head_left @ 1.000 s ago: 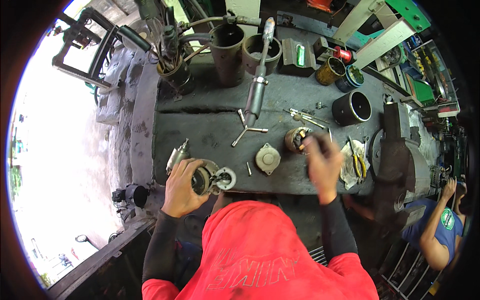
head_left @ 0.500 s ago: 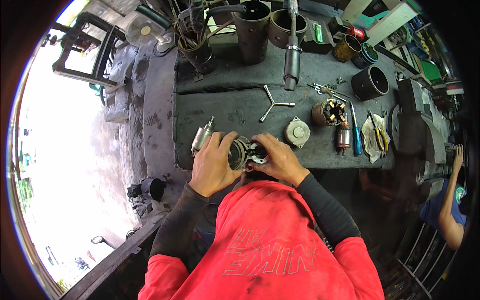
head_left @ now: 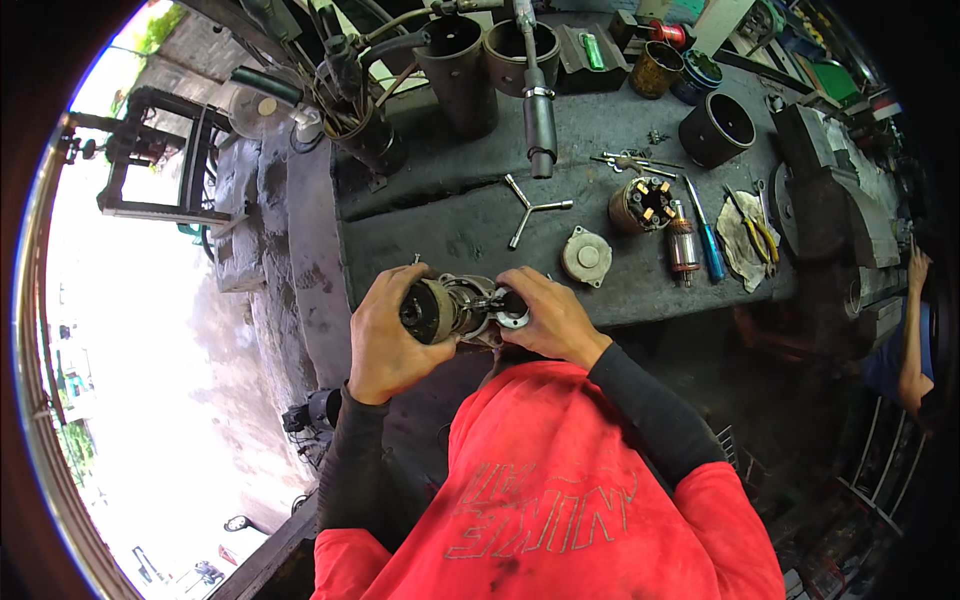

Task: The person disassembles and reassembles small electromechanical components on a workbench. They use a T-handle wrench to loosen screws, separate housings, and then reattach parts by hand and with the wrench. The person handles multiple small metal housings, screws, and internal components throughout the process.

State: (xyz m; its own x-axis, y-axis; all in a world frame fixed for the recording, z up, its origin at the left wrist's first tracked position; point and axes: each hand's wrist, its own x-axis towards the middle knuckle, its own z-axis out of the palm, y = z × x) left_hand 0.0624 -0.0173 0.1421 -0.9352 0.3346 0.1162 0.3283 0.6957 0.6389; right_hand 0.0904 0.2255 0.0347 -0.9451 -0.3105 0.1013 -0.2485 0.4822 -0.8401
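Both hands hold a metal starter motor housing (head_left: pixel 470 302) near the front edge of the bench. My left hand (head_left: pixel 380 340) is wrapped round its thick cylindrical end, whose dark round face points left. My right hand (head_left: pixel 556 318) grips the opposite end by a flanged opening. Whether the two ends are one piece or separate parts, I cannot tell. Just above the left fingers shows the tip of a solenoid (head_left: pixel 417 258); the rest is hidden. Beyond my right hand lie a round end cover (head_left: pixel 586 257) and a three-armed socket wrench (head_left: pixel 533 208).
On the right of the bench (head_left: pixel 420 225) are a brush-and-coil assembly (head_left: pixel 641 205), an armature (head_left: pixel 683 247), a blue-handled screwdriver (head_left: pixel 711 250) and yellow-handled pliers (head_left: pixel 758 236) on a rag. A hanging air tool (head_left: pixel 540 125) dangles overhead. Another person's arm (head_left: pixel 914 335) shows far right.
My left hand has turned and moved left, bringing the housing's dark round end into sight. The solenoid is now mostly hidden. My right hand keeps its grip. The whole view has shifted slightly.
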